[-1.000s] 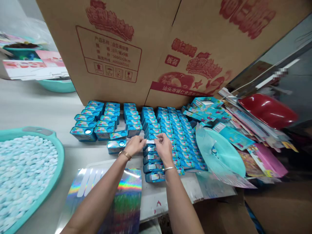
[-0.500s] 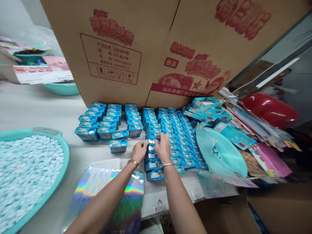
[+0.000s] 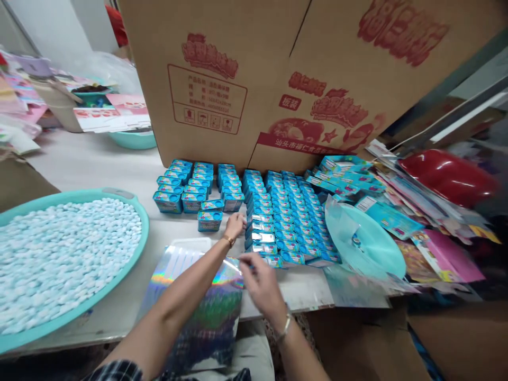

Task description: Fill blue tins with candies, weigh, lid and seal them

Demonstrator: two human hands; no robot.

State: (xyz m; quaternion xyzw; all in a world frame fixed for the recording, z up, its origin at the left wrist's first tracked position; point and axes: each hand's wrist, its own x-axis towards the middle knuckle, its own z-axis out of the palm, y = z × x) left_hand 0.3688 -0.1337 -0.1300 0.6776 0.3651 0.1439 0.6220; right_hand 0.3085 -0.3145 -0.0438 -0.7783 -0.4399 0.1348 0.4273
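Rows of small blue printed tins (image 3: 284, 211) stand packed together at the middle of the table. My left hand (image 3: 236, 225) is at the left side of the front tins, its fingers bent together; what they hold, if anything, is hidden. A single blue tin (image 3: 210, 221) stands just left of that hand. Lower down, my right hand (image 3: 262, 283) hangs near the right corner of a shiny holographic sheet (image 3: 214, 307), thumb and fingers slightly apart and somewhat blurred. White strips show on the sheet's upper left. Several tins of the near row have glossy tops.
On the left lies a wide turquoise basin (image 3: 143, 222) full of pale blue candies. A large cardboard carton (image 3: 262, 63) stands behind the tins. To the right are a turquoise bowl (image 3: 381, 238) with clear film, flat blue boxes (image 3: 345, 172) and a red tray (image 3: 448, 177).
My right hand has left the tins and come down toward the holographic sheet. My left hand has stayed beside the near row. The view has swung to the left.
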